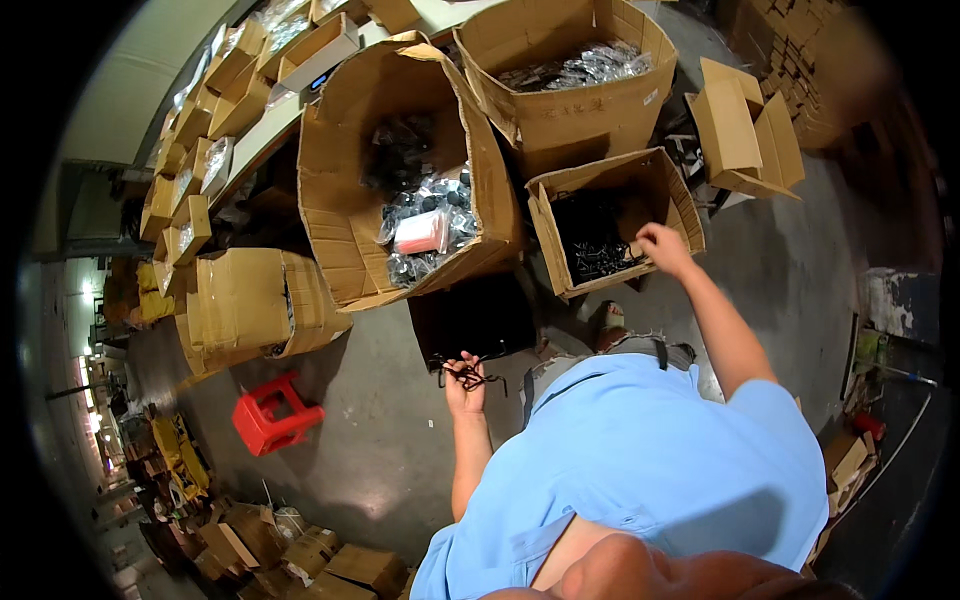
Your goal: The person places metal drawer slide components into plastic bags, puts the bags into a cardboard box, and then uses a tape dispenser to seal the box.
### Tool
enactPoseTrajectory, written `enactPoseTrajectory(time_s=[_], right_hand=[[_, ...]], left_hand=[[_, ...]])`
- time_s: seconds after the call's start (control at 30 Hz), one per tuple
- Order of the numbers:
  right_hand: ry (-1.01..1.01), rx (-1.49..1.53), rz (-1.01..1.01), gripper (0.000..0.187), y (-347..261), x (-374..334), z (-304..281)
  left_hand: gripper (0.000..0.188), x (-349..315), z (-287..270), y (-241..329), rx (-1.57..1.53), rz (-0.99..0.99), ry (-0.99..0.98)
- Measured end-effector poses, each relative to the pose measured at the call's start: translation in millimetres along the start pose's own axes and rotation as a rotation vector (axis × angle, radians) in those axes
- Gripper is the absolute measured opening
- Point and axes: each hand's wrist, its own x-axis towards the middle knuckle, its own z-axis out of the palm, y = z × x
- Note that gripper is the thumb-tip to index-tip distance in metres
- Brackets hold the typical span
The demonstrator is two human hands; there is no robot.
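My left hand (464, 396) is closed around several thin black bent pieces (467, 374), perhaps hooks or short wires. Their ends stick out on both sides of the fingers, in front of a dark open box (472, 312). My right hand (662, 246) is at the right part of a smaller open carton (615, 283), its fingers curled together. Whether anything is pinched in them is too small to see. Inside that carton lies a heap of similar black pieces (597, 256), just left of the right hand.
A tall open carton (335, 200) holds clear bags of black parts and one pinkish packet (421, 233). Behind stands another carton (560, 120) of bagged parts. At right is an open empty carton (735, 130); at left, a red stool (275, 414) and a closed carton (240, 300).
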Motion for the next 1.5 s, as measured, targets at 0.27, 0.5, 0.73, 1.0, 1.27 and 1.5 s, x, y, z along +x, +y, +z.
enactPoseTrajectory(time_s=[0.27,0.5,0.73,1.0,1.27,1.5], right_hand=[[-0.496,-0.380,0.157,0.030,75,111,83],[-0.524,-0.340,0.458,0.039,16,111,145],[-0.567,0.217,0.256,0.017,67,119,131],[-0.910,0.882,0.689,0.015,53,136,74],[-0.489,-0.211,0.506,0.048,35,130,125],[-0.453,-0.269,0.595,0.036,32,131,147]], left_hand=[[0.003,-23,14,-31,0.249,-0.155,-0.038],[0.013,-36,39,-69,-0.012,-0.017,0.189],[0.014,-25,65,-105,-0.081,0.031,0.366],[0.013,-11,96,-125,-0.097,0.091,0.355],[0.012,-12,98,-140,0.026,0.140,0.482],[0.013,-26,103,-150,0.021,0.147,0.467]])
